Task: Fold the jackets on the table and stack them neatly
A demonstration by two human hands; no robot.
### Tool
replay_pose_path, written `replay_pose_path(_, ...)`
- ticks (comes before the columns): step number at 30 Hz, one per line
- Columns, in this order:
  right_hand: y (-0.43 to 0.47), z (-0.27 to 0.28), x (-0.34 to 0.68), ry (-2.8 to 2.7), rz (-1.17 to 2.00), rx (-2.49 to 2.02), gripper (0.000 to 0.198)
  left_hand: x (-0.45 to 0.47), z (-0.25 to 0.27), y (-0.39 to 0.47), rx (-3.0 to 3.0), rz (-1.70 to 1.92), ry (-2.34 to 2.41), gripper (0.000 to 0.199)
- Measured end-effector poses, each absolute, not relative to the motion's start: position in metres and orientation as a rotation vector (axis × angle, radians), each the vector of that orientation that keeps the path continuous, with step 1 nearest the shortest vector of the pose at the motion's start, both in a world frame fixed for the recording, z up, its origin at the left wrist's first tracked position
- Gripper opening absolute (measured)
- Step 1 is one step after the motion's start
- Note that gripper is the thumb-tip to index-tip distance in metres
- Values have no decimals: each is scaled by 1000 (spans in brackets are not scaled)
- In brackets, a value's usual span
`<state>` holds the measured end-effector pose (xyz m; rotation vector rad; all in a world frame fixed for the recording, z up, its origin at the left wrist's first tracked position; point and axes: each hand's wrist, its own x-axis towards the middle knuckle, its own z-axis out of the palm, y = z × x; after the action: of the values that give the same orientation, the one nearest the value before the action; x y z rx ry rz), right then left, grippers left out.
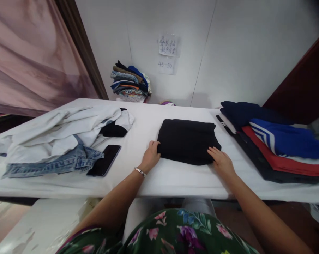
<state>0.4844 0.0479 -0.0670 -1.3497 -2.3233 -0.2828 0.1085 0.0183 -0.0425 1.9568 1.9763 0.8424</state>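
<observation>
A dark green top (154, 225) carries a print of pink and purple flowers with blue and green leaves; purplish trim edges its left sleeve (96, 238). A slim, silvery bracelet (140, 171) circles the left wrist.

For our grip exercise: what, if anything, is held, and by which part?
Black cloth: left hand at its left edge, right hand at its near right corner; whether either grips cannot be told.
</observation>
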Motion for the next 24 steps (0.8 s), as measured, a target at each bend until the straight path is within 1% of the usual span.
replay_pose_path(2,46,-68,483,-2321,-249,-1349,64,106,-44,18,1965,868,1953,51)
replay_pose_path(5,40,-70,480,-2301,-184,-1351,75,103,-45,19,1977,898,1920,49)
replay_pose_path(7,36,-72,479,-2285,-114,-1382,82,101,-46,19,1987,911,1910,49)
replay_pose_path(9,31,-72,480,-2260,-10,-1421,83,100,-47,20,1999,932,1900,48)
replay_pose_path(11,28,-69,482,-2221,141,-1428,79,100,-49,19,1995,952,1890,48)
replay_pose_path(14,28,-59,484,-2072,369,-1410,60,96,-48,17,1940,971,1849,51)
replay_pose_path(16,37,-50,485,-1896,426,-1446,50,89,-42,16,1859,968,1779,56)
replay_pose_path(17,45,-47,485,-1799,429,-1481,50,83,-38,16,1806,947,1720,58)
replay_pose_path(19,71,-41,485,-1626,432,-1552,57,68,-26,21,1688,858,1601,55)
replay_pose_path(22,126,-37,487,-1450,471,-1597,73,47,-8,45,1614,755,1627,37)
replay_pose_path(24,164,-36,486,-1379,499,-1566,78,40,0,72,1671,790,1741,39)
